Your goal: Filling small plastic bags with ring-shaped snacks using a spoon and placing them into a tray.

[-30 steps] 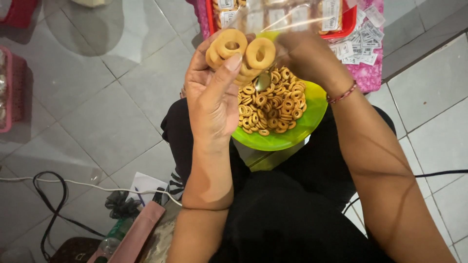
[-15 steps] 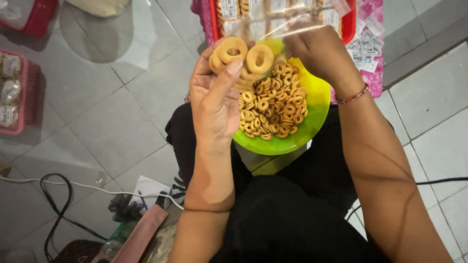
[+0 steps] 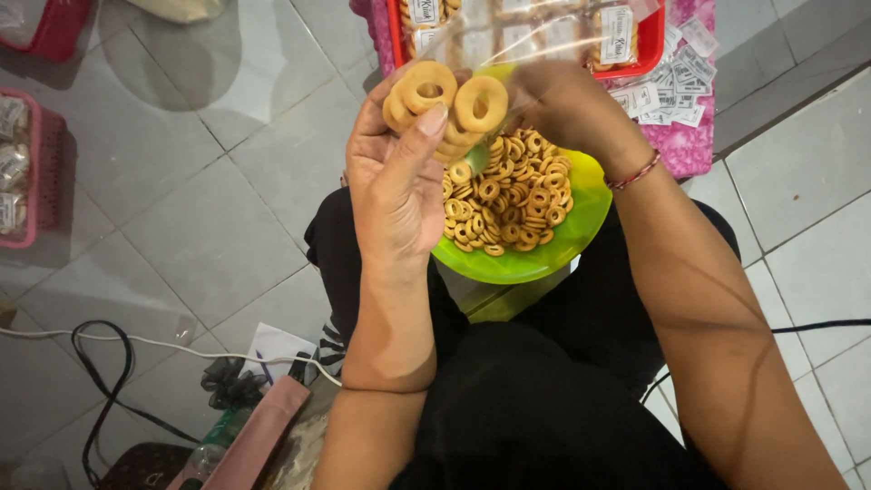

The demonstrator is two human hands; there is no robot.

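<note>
Ring biscuits (image 3: 449, 100) are gripped in stacks by the left hand (image 3: 399, 181), fingers curled, upper centre. A clear bag (image 3: 508, 41) is pinched by the right hand (image 3: 567, 109) above the green plate (image 3: 567, 240).

A single head-worn camera is looking steeply down from close above the person's lap, taking in the green plate (image 3: 535, 259) and tiled floor (image 3: 209, 181).

This looks like a home floor used for packing snacks, though little of the room shows. Grey floor tiles (image 3: 209, 227) fill the frame; a red tray (image 3: 650, 41) of bagged snacks sits at the top, a pink basket (image 3: 41, 172) at left, and cables (image 3: 100, 363) trail lower left.
</note>
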